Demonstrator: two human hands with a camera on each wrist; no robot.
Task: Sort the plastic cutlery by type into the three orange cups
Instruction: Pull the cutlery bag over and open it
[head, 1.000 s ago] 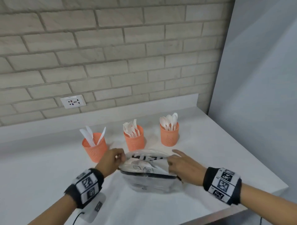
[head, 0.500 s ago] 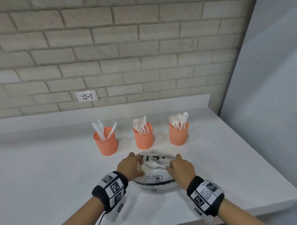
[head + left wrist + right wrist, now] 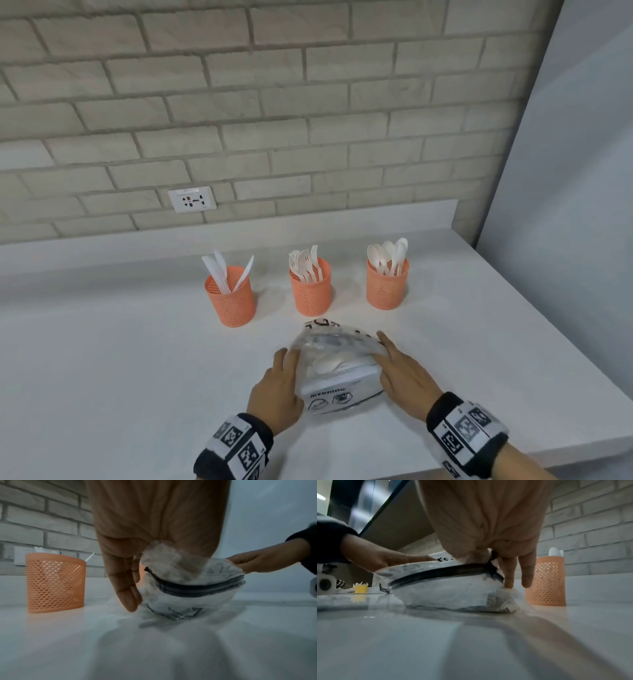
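A white counter (image 3: 120, 377) is seen from above, set against a pale brick wall (image 3: 274, 102) with a socket (image 3: 192, 204). Three orange mesh cups are lined up near the wall. The left cup (image 3: 230, 296) is filled with white plastic knives (image 3: 216, 270), the middle cup (image 3: 310, 287) with forks (image 3: 303, 262), and the right cup (image 3: 387, 284) with spoons (image 3: 388, 253). The cups are stood upright and apart from one another.

In front of the middle and right cups, a clear plastic bag (image 3: 337, 368) with a dark zip and black print is laid on the counter. White cutlery (image 3: 329, 365) can be made out inside it; its type cannot be told.

The bag is held from both sides. The left hand (image 3: 277, 390) is placed against the bag's left edge, where plastic is pinched between thumb and palm side in the left wrist view, while the fingers (image 3: 126, 588) are pointed down, nearly straight, toward the counter. The right hand (image 3: 400, 377) is laid on the bag's right edge, plastic being gathered under the thumb in the right wrist view, with two fingers (image 3: 510, 574) stretched down to the bag's corner and the counter. Black wristbands (image 3: 236, 445) with square printed markers are worn on both wrists.
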